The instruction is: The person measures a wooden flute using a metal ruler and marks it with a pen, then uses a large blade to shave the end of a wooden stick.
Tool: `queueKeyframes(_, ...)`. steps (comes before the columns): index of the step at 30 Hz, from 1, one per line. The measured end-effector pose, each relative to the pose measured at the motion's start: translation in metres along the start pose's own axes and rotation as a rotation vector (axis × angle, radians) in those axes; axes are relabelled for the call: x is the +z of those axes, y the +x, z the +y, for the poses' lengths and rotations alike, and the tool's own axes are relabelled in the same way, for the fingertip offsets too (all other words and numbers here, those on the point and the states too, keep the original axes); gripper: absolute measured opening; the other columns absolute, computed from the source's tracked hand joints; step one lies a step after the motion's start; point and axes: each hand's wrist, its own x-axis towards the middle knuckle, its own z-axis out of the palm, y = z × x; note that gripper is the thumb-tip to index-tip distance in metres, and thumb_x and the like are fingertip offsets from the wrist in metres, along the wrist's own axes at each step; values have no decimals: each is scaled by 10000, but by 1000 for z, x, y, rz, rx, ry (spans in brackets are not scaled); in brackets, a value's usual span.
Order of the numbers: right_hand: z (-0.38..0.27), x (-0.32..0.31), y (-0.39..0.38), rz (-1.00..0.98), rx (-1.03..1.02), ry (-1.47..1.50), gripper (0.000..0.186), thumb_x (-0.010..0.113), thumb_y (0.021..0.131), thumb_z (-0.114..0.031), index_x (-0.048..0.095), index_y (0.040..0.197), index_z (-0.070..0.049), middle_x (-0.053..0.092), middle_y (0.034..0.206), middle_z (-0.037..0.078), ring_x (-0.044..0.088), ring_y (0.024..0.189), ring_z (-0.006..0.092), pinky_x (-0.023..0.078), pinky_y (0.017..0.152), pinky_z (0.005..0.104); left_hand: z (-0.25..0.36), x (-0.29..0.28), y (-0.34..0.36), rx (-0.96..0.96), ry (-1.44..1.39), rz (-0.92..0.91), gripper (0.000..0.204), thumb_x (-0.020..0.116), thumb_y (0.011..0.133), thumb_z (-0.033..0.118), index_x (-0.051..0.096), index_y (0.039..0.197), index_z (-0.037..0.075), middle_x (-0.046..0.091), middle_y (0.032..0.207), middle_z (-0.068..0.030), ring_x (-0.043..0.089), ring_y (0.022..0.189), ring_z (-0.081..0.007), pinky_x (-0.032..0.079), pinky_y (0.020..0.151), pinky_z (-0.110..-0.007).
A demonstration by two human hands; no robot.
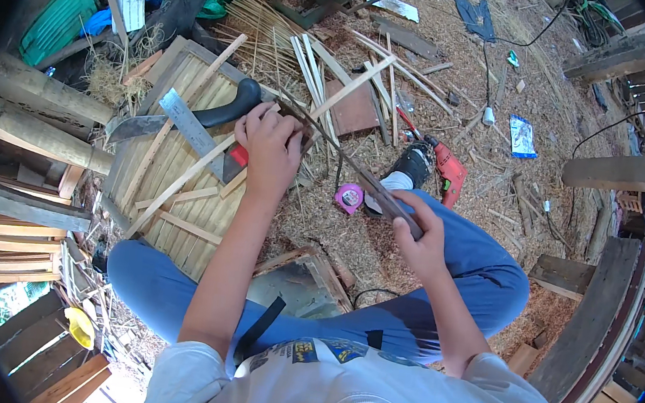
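My left hand (270,138) is closed, its fingers bent over a pale wood strip (185,180) that runs slantwise across the slatted wooden panel (175,82). My right hand (421,238) grips the thick near end of a long, narrow, dark tool (367,179), which looks like a handsaw seen edge-on. Its thin far end reaches up beside my left fingers. Just left of that hand lies a try square (190,126) with a metal blade and a red-and-dark stock. A machete (226,108) with a curved black handle rests on the panel, partly under the square.
A pink tape measure (349,197) sits on the shavings beside my foot (398,182). Past the foot is a red power drill (450,171). Wood strips (312,68) lie scattered ahead. A white plug (488,116) on a cord and a blue packet (523,137) are to the right.
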Motion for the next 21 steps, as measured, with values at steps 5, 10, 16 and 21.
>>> queueKeyframes(5,-15,37,39,-9,-6,-13,421,689,962,-135,671,1375,-59,741,893,38,652,790,78,528,721,277,-1,2,-2,-2,-22,0,118,786,829,83,714,920,107,661,977,-82,582,1264,-341,314,1116,-562)
queueKeyframes(10,-8,15,14,-81,62,-18,424,688,967,-140,669,1384,-65,727,839,16,629,725,74,505,664,269,2,-3,-3,-25,-10,8,112,783,831,78,708,912,96,661,989,-89,578,1274,-345,315,1117,-564)
queueKeyframes(16,-17,45,49,-34,27,-90,416,664,977,-118,671,1389,-66,723,831,2,618,706,72,485,642,263,-3,2,-6,13,23,3,128,779,819,76,704,920,99,677,1026,-90,570,1289,-345,306,1123,-530)
queueKeyframes(21,9,23,10,-4,-89,-12,405,651,976,-102,669,1376,-45,752,967,37,634,742,83,500,656,273,3,-9,-6,-10,-15,-14,130,778,815,69,700,914,102,666,1001,-89,564,1301,-345,304,1126,-542)
